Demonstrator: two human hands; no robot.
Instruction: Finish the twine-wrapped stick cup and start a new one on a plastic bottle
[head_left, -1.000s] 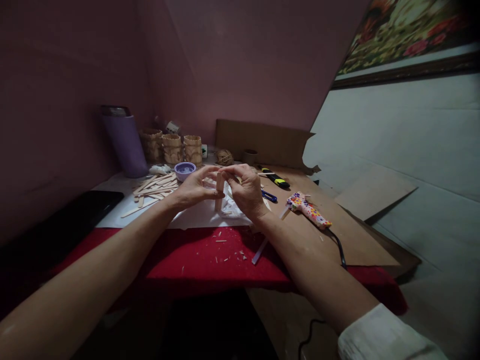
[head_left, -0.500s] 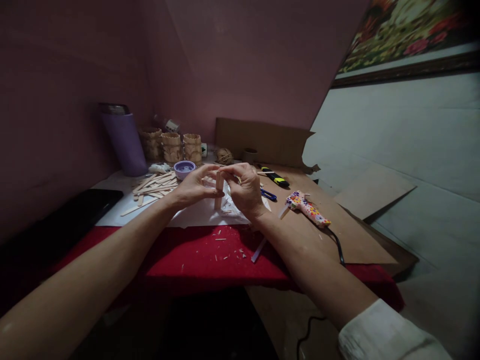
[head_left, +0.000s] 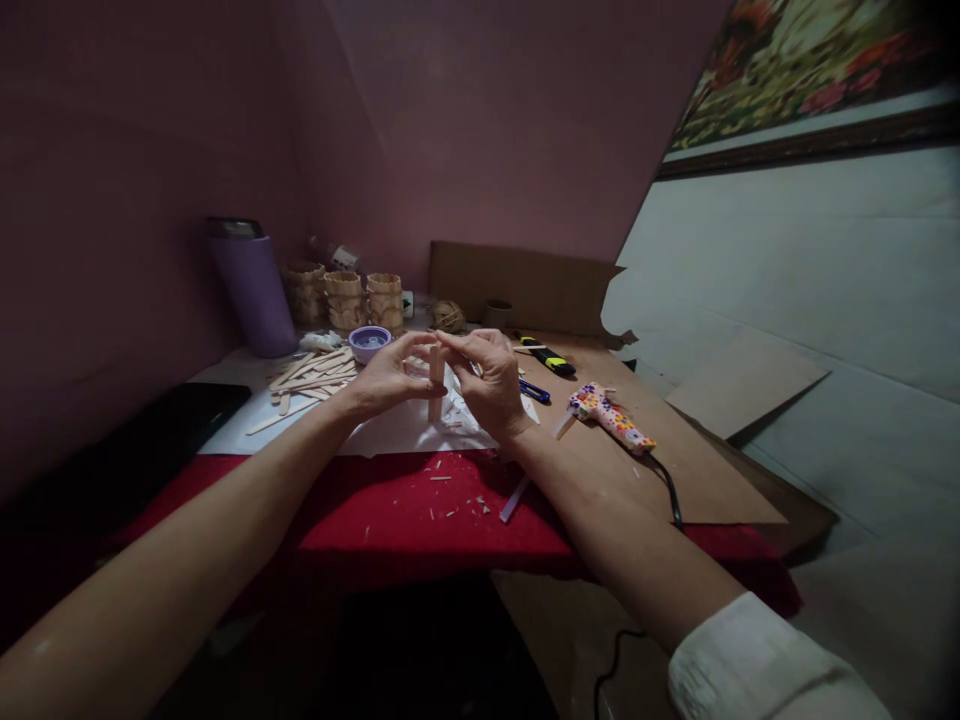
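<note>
Upright between my hands is a small piece made of wooden craft sticks (head_left: 435,385), over the white paper. My left hand (head_left: 394,370) grips it from the left, thumb low and fingers near its top. Close against its upper end, the fingertips of my right hand (head_left: 487,380) are pinched together; whatever lies between them is too small to make out. A heap of craft sticks (head_left: 311,375) lies left of my left hand. Beyond my right hand are a blue craft knife (head_left: 535,390) and a black-and-yellow utility knife (head_left: 547,355).
A flower-patterned glue gun (head_left: 611,418) with a black cord rests on cardboard (head_left: 675,490) at the right. Behind stand a purple tumbler (head_left: 255,290), several wooden cups (head_left: 384,303), a purple lid (head_left: 370,343) and a twine ball (head_left: 448,316). Wood scraps dot the red cloth (head_left: 405,530).
My right hand's fingers have shifted slightly and stretched toward the top of the craft-stick piece. My left hand keeps its hold. The camera view has moved a little.
</note>
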